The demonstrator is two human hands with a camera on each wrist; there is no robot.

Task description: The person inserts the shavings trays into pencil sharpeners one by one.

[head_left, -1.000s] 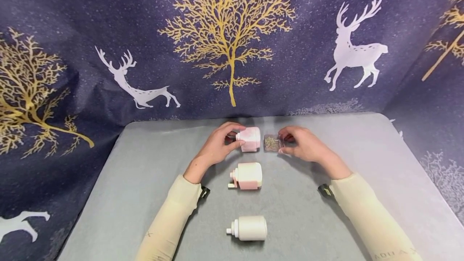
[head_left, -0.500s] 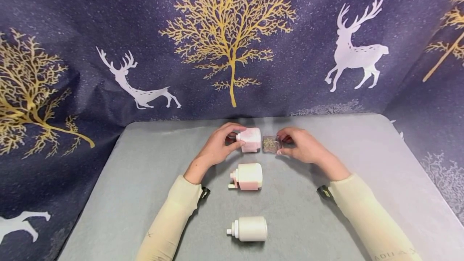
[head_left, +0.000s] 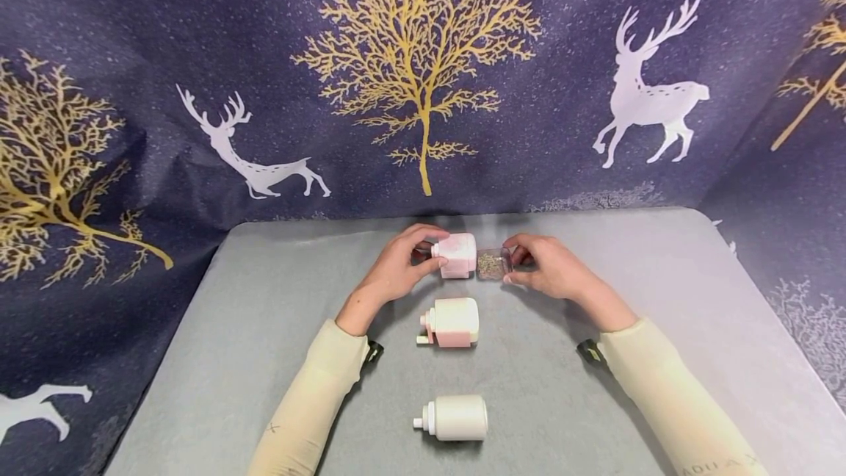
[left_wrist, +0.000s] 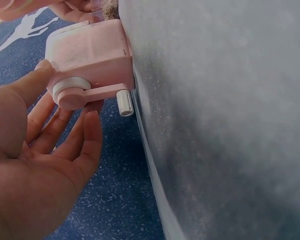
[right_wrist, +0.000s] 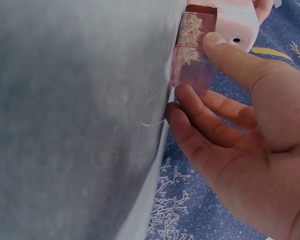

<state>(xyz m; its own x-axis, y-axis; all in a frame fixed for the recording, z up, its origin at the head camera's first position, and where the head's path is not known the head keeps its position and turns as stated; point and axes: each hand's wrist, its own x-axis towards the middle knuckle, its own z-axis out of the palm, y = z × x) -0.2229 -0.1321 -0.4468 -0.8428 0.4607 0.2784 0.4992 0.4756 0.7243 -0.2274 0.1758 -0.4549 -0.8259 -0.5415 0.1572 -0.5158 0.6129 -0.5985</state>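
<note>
A pink hand-crank pencil sharpener [head_left: 457, 255] stands on the table near its back edge. My left hand [head_left: 401, 263] grips it at the crank end, thumb and fingers on opposite sides; its crank handle [left_wrist: 106, 92] ends in a white knob. Between thumb and fingers, my right hand [head_left: 551, 264] pinches a clear pinkish shavings drawer [right_wrist: 192, 62] with pale pencil shavings [right_wrist: 191, 37] inside. The drawer's far end meets the opening in the sharpener's body, right of it in the head view. A small hole [right_wrist: 236, 40] shows in the sharpener's end face.
In front of my hands lies a cream and pink crank sharpener [head_left: 454, 322]. Closer to me is a cream one with a rounded body [head_left: 459, 417]. Behind the grey table [head_left: 562, 388] hangs a dark blue cloth [head_left: 264, 35] with deer and trees.
My right hand has moved slightly left with the shavings drawer, closing the gap to the pink pencil sharpener. My left hand still holds the sharpener in place.
</note>
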